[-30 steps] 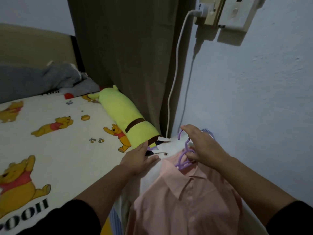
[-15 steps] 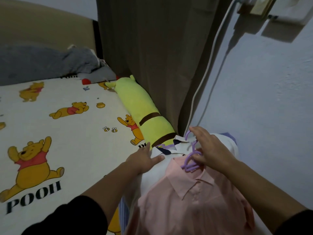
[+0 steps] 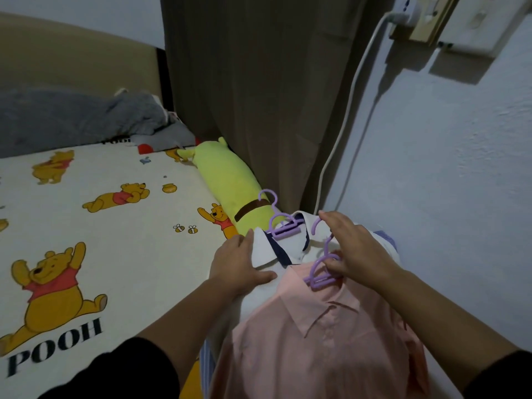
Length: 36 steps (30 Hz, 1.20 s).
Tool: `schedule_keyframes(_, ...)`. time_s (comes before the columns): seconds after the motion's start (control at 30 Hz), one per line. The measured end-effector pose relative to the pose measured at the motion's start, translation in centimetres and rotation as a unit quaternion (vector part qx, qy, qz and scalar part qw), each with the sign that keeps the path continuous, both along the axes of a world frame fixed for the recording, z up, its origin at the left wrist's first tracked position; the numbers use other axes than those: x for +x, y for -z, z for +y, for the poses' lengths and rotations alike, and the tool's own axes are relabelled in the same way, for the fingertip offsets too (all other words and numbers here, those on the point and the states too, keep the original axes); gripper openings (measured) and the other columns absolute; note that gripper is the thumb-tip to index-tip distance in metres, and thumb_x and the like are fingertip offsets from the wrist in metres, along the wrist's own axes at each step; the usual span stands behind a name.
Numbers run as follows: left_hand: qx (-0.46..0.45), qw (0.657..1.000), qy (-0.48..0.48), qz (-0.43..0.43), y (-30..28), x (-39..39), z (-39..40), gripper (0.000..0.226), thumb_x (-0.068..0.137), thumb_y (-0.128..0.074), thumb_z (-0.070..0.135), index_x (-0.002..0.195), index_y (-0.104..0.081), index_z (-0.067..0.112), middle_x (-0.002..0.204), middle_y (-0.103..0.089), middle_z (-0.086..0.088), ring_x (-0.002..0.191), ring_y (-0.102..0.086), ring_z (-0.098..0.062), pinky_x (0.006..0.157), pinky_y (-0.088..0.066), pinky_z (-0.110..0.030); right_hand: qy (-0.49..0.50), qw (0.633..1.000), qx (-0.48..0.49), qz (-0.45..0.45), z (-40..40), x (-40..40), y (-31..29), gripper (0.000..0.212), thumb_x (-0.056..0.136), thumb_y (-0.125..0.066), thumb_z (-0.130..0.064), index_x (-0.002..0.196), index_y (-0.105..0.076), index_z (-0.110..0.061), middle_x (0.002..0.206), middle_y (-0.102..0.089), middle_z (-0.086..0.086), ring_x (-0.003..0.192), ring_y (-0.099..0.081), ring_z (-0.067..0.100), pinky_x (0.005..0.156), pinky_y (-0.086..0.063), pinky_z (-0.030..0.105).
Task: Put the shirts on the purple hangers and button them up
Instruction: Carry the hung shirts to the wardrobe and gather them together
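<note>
- Bed (image 3: 86, 226) with a cartoon-bear sheet, filling the left; stack of shirts lying at its right edge, close to the wall (image 3: 446, 182).
- Pink shirt (image 3: 316, 341) on top of the stack, nearest the camera, collar pointing away; soft, light cloth, likely to slide and bunch over the layer beneath, so better shifted by the hanger than by the fabric.
- White shirt (image 3: 267, 249) with a dark-lined collar underneath, its collar showing beyond the pink one; equally limp, probably needing a flat palm to keep it in place.
- Left hand (image 3: 239, 266) laid flat on the white shirt beside the collar, fingers straight and together, pressing down.
- Right hand (image 3: 357, 251) curled round the neck of a purple hanger (image 3: 321, 276) at the pink collar, thumb and fingers pinching it.
- Second purple hanger (image 3: 280, 223) sitting in the white collar, hook free; thin rigid plastic, light, best gripped at the neck below the hook.
</note>
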<state>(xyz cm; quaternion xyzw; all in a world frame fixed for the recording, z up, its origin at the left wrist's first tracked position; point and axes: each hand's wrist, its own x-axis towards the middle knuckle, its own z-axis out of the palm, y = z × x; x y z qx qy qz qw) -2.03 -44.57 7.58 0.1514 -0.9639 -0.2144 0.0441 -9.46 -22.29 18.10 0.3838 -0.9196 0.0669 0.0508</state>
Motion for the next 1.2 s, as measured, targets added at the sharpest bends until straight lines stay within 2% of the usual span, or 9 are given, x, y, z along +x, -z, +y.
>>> schedule_keyframes(0.1, 0.010, 0.999, -0.004, 0.049, -1.2, 0.4, 0.3, 0.102, 0.071, -0.054, 0.073, 0.153, -0.017, 0.024, 0.144, -0.041, 0.000, 0.127, -0.038, -0.020, 0.101, -0.036, -0.034, 0.002, 1.000, -0.008, 0.010, 0.2, 0.0, -0.9, 0.093, 0.075, -0.075, -0.030, 0.148, -0.018, -0.028, 0.153, -0.027, -0.003, 0.122, -0.045, 0.018, 0.101, -0.036, 0.026)
schedule_keyframes(0.23, 0.093, 0.991, 0.001, 0.095, -3.0, 0.6, 0.1, 0.080, 0.085, -0.016, 0.069, 0.149, -0.034, 0.024, 0.138, -0.054, -0.006, 0.125, -0.047, -0.022, 0.097, -0.036, -0.033, -0.005, 0.999, -0.029, 0.031, 0.3, 0.0, -2.4, 0.093, 0.075, -0.075, -0.029, 0.149, -0.019, -0.025, 0.152, -0.027, -0.001, 0.124, -0.045, 0.018, 0.100, -0.034, 0.026)
schedule_keyframes(0.37, 0.189, 0.971, -0.032, 0.140, -4.6, 0.5, 0.3, 0.043, 0.101, -0.041, 0.036, 0.140, -0.048, 0.021, 0.134, -0.059, -0.007, 0.124, -0.052, -0.024, 0.097, -0.039, -0.029, -0.011, 0.997, -0.054, 0.055, 0.2, 0.2, -4.4, 0.094, 0.073, -0.077, -0.028, 0.148, -0.022, -0.022, 0.150, -0.030, 0.001, 0.118, -0.049, 0.020, 0.097, -0.037, 0.028)
schedule_keyframes(0.53, 0.217, 0.960, -0.007, 0.176, -7.4, 0.6, 1.7, 0.034, 0.096, -0.055, 0.029, 0.128, -0.062, 0.018, 0.128, -0.063, -0.003, 0.116, -0.057, -0.018, 0.093, -0.041, -0.022, -0.008, 0.993, -0.100, 0.070, -0.5, 0.1, -7.0, 0.088, 0.072, -0.077, -0.022, 0.146, -0.028, -0.019, 0.146, -0.034, 0.005, 0.109, -0.055, 0.023, 0.092, -0.040, 0.027)
schedule_keyframes(0.7, 0.268, 0.936, 0.040, 0.223, -10.7, 0.7, 3.1, 0.029, 0.092, -0.060, 0.020, 0.120, -0.068, 0.016, 0.112, -0.070, 0.003, 0.089, -0.061, -0.002, 0.067, -0.040, -0.002, 0.046, 0.990, -0.121, 0.057, 0.1, -0.3, -8.5, 0.095, 0.071, -0.081, -0.026, 0.146, -0.021, -0.025, 0.157, -0.001, -0.004, 0.117, -0.055, 0.024, 0.093, -0.047, 0.026)
schedule_keyframes(0.8, 0.296, 0.927, 0.084, 0.216, -12.4, 0.6, 3.5, 0.027, 0.090, -0.063, 0.020, 0.116, -0.070, 0.017, 0.103, -0.072, 0.004, 0.073, -0.059, 0.012, 0.063, -0.043, -0.004, 0.050, 0.987, -0.143, 0.058, 1.0, -0.4, -9.6, 0.096, 0.071, -0.080, -0.022, 0.146, -0.019, -0.025, 0.157, -0.001, -0.005, 0.115, -0.055, 0.024, 0.086, -0.047, 0.020)
schedule_keyframes(1.0, 0.173, 0.945, 0.178, 0.214, -15.6, -0.9, 4.2, 0.072, 0.059, -0.076, 0.060, 0.121, -0.067, 0.024, 0.100, -0.070, 0.006, 0.083, -0.061, -0.003, 0.077, -0.050, -0.021, 0.035, 0.969, -0.224, 0.097, 3.6, -0.4, -11.7, 0.085, 0.067, -0.078, -0.005, 0.138, -0.033, -0.015, 0.140, -0.025, 0.009, 0.104, -0.053, 0.022, 0.086, -0.055, 0.033)
schedule_keyframes(1.1, 0.109, 0.926, 0.235, 0.274, -17.1, -2.2, 4.7, 0.067, 0.065, -0.056, 0.067, 0.118, -0.069, 0.028, 0.084, -0.070, -0.003, 0.079, -0.064, -0.016, 0.075, -0.050, -0.036, 0.023, 0.951, -0.272, 0.145, 5.1, -0.2, -12.5, 0.075, 0.067, -0.076, -0.003, 0.131, -0.039, -0.013, 0.136, -0.030, 0.008, 0.098, -0.052, 0.016, 0.085, -0.055, 0.033)
schedule_keyframes(1.2, 0.040, 0.895, 0.257, 0.363, -19.0, -3.1, 5.6, 0.054, 0.077, -0.051, 0.059, 0.111, -0.073, 0.023, 0.074, -0.069, -0.004, 0.070, -0.064, -0.019, 0.064, -0.046, -0.032, 0.022, 0.928, -0.302, 0.218, 6.4, 0.6, -13.7, 0.076, 0.067, -0.075, 0.001, 0.131, -0.036, -0.012, 0.137, -0.028, 0.010, 0.096, -0.050, 0.010, 0.085, -0.054, 0.024)
